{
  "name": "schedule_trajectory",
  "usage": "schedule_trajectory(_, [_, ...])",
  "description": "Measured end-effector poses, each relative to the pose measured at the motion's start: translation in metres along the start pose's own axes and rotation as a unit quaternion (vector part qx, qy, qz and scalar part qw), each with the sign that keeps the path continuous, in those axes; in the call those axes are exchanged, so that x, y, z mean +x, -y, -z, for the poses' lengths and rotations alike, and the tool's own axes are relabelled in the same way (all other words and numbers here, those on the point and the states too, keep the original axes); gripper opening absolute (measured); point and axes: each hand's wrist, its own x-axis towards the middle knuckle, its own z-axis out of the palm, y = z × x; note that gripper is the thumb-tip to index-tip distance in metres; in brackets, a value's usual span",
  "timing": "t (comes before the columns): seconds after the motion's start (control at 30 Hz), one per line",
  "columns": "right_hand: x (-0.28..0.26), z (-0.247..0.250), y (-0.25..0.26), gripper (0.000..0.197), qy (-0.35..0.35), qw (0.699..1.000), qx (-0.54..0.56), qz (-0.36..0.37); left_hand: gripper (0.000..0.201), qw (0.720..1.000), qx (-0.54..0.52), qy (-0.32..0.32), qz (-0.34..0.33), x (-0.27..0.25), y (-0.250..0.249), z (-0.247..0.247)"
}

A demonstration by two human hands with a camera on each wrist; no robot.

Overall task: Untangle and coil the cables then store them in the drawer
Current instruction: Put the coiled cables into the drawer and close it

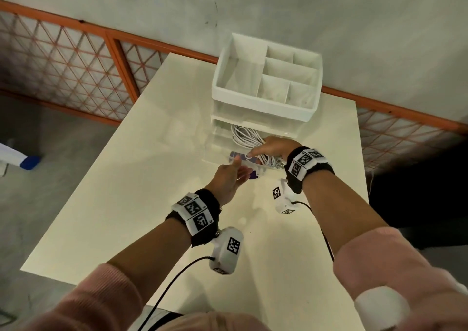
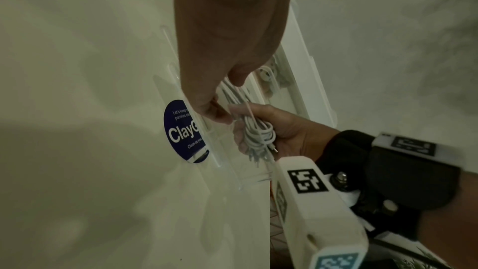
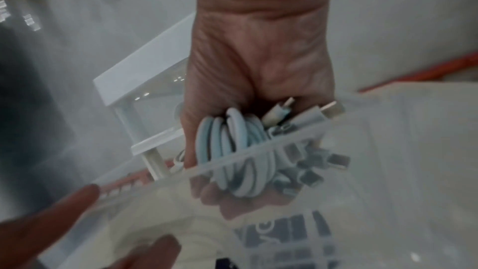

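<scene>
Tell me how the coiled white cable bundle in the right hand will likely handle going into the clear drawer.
The cable bundle is probably floppy: its loops bulge loosely from the right hand. It looks light, one grip holding it all. Its loose plug ends may snag the clear drawer rim.

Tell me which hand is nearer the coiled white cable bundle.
Right. The right hand grips the cable bundle inside the open clear drawer; the left hand is at the drawer's front wall, short of the bundle.

Cream table [image 1: 126,204], glossy top. Orange-framed lattice railing [image 1: 63,59] behind. Grey concrete floor [image 1: 50,166] at left. Dim, even light.
</scene>
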Motion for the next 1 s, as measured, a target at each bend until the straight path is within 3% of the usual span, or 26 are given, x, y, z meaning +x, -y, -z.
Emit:
schedule_trajectory(0.13, [0.003,-0.011,-0.006,0.039,-0.079,0.984,0.158,-0.005,0.034,1.000,0.002,0.009,-0.001,0.000,0.001,0.001])
schedule_trajectory(0.27, [0.013,-0.019,-0.012,0.025,-0.180,0.977,0.114,-0.005,0.033,1.000,0.001,0.002,-0.005,-0.001,0.001,0.000])
schedule_trajectory(0.33, [0.019,-0.025,-0.013,0.039,-0.200,0.976,0.082,-0.013,0.032,1.000,0.001,-0.006,-0.005,0.000,0.001,-0.002])
schedule_trajectory(0.43, [0.024,-0.031,-0.009,0.068,-0.200,0.978,0.038,-0.042,0.032,1.000,0.002,-0.009,-0.007,-0.001,0.000,-0.002])
schedule_trajectory(0.67, [0.014,-0.032,-0.008,0.101,-0.179,0.983,0.032,-0.019,0.031,0.999,-0.037,0.010,-0.012,-0.004,-0.002,-0.004])
schedule_trajectory(0.8, [0.006,-0.030,-0.005,0.104,-0.177,0.983,0.042,-0.016,0.032,0.999,-0.037,0.016,-0.017,-0.007,-0.003,-0.004])
schedule_trajectory(0.93, [-0.010,-0.025,-0.007,0.100,-0.165,0.977,0.131,0.017,0.032,0.999,-0.048,0.018,-0.010,-0.006,-0.003,0.000])
schedule_trajectory(1.0, [-0.023,-0.026,-0.011,0.101,-0.162,0.980,0.114,0.026,0.037,0.999,-0.043,0.025,-0.012,-0.004,-0.001,0.001])
